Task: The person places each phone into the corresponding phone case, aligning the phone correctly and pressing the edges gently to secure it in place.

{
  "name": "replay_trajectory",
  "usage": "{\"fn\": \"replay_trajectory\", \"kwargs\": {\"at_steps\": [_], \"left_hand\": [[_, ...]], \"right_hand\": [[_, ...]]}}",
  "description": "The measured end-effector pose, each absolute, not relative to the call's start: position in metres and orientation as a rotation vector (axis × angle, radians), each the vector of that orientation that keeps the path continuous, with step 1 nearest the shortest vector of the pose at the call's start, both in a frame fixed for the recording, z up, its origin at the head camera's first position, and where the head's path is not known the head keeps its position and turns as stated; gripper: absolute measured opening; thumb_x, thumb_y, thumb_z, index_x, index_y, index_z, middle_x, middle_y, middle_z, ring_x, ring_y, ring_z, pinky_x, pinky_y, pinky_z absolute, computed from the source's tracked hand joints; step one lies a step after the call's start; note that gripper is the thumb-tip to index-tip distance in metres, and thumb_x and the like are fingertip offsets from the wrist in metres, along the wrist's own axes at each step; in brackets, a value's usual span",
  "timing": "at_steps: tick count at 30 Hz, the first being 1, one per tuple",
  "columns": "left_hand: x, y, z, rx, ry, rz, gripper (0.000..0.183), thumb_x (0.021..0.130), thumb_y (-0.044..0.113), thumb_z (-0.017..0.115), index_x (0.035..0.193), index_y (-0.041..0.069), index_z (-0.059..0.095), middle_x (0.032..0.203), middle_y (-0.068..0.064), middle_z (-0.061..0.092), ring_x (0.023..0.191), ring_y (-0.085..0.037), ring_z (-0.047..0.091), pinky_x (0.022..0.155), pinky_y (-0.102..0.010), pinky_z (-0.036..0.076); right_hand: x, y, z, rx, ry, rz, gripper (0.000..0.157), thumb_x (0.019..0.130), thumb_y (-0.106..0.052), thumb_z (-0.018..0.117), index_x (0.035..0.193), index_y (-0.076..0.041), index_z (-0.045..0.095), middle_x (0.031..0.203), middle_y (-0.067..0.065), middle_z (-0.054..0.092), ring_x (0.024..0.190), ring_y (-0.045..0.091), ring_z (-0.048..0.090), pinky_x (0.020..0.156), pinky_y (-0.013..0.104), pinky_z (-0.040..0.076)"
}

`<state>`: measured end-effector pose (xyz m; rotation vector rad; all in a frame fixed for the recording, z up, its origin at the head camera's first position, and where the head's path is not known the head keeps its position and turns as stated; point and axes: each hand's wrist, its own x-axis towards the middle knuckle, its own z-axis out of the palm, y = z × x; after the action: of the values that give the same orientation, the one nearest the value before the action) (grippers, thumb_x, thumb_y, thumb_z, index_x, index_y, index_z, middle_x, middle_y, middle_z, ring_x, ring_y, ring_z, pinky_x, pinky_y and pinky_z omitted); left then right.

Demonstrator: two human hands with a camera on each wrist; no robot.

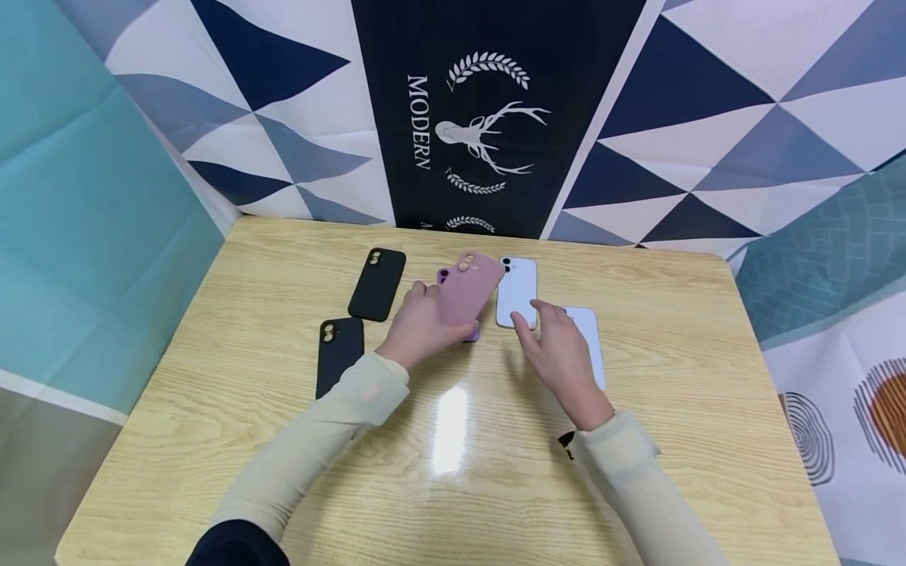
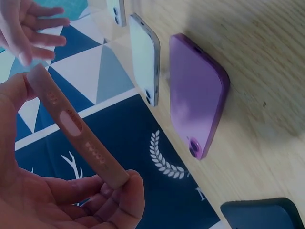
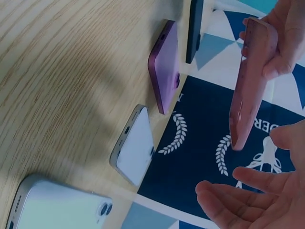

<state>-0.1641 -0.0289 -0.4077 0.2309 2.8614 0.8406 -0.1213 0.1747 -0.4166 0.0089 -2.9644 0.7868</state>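
My left hand (image 1: 421, 326) holds a pink phone case (image 1: 473, 287) by its edges, thumb on one side and fingers on the other. In the left wrist view the bottom edge of the pink phone case (image 2: 78, 126) faces the camera, cutouts showing. Under it a purple phone (image 2: 198, 95) lies on the table, mostly covered by the case in the head view. My right hand (image 1: 562, 354) hovers with spread fingers and holds nothing, overlapping the lower edge of a white phone (image 1: 518, 291). Another white phone (image 1: 586, 338) lies partly behind that hand.
Two black phone cases lie on the left: one black case (image 1: 378, 284) farther back, another black case (image 1: 338, 354) nearer, partly behind the left sleeve. The wooden table (image 1: 495, 503) ends at a patterned cloth backdrop (image 1: 488, 110).
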Motion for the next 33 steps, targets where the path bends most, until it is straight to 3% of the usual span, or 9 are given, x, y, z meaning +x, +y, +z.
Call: {"fn": "replay_trajectory", "kwargs": {"at_steps": [11,23,33], "left_hand": [[-0.160,-0.020,-0.409,0.288,2.847,0.798,0.079,0.072,0.056,0.066,0.121,-0.004,0.052,0.108,-0.014,0.051,0.094,-0.023,0.050,0.079,-0.034,0.051],[-0.155,-0.015,-0.409,0.331,2.847,0.762,0.074,0.073,0.057,0.064,0.118,-0.001,0.053,0.107,-0.013,0.053,0.095,-0.024,0.050,0.079,-0.034,0.051],[-0.152,-0.008,-0.409,0.366,2.863,0.754,0.079,0.075,0.057,0.065,0.124,-0.003,0.049,0.117,-0.017,0.051,0.102,-0.027,0.051,0.087,-0.036,0.051]], "right_hand": [[-0.127,0.161,-0.420,0.029,-2.935,0.913,0.061,0.097,-0.048,0.041,0.130,0.002,0.049,0.124,0.023,0.058,0.098,0.032,0.065,0.079,0.047,0.055],[-0.133,0.156,-0.428,-0.061,-2.876,1.267,0.052,0.096,-0.043,0.047,0.123,0.000,0.057,0.105,0.017,0.068,0.094,0.027,0.066,0.080,0.041,0.055],[-0.134,0.152,-0.429,-0.124,-2.760,1.490,0.041,0.095,-0.034,0.052,0.117,0.000,0.060,0.097,0.015,0.071,0.085,0.027,0.070,0.070,0.031,0.056]]}}
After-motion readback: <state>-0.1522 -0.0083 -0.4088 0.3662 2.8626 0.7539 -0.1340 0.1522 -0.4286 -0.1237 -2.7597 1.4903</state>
